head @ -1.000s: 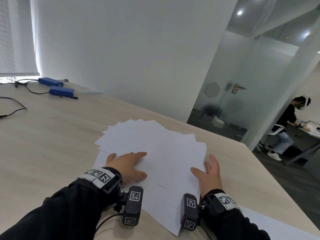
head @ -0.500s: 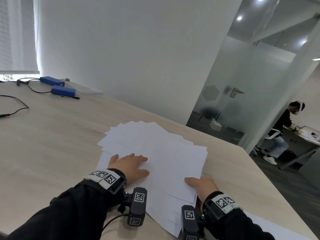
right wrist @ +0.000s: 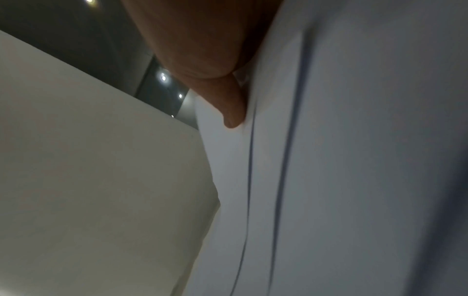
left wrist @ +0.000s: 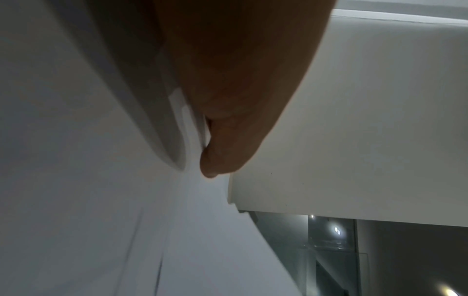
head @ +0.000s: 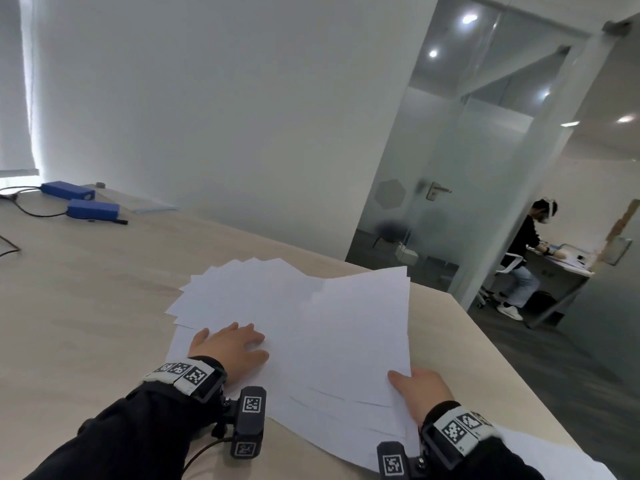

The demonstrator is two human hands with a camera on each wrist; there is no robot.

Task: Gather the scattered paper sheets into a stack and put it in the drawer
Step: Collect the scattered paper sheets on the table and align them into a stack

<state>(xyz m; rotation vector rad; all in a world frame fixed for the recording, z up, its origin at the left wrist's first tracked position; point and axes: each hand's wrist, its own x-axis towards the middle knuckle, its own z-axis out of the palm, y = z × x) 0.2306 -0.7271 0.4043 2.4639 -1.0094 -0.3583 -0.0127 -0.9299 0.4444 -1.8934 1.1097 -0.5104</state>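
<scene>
left hand (head: 230, 348) spread flat, pins paper sheets (head: 277, 306) fanned on table (head: 86, 289) so they don't slide; right hand (head: 417, 386) pinches near-right edges, lifting to gather; drawer not visible

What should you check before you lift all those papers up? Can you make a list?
1. Right hand grips the lifted sheets: ok.
2. Left hand rests flat on the other papers: ok.
3. Edges squared into one stack: not ok, corners fan out.
4. All papers gathered: not ok, one sheet lies apart by the right sleeve.
5. Drawer open and ready: cannot tell, not in view.
</scene>
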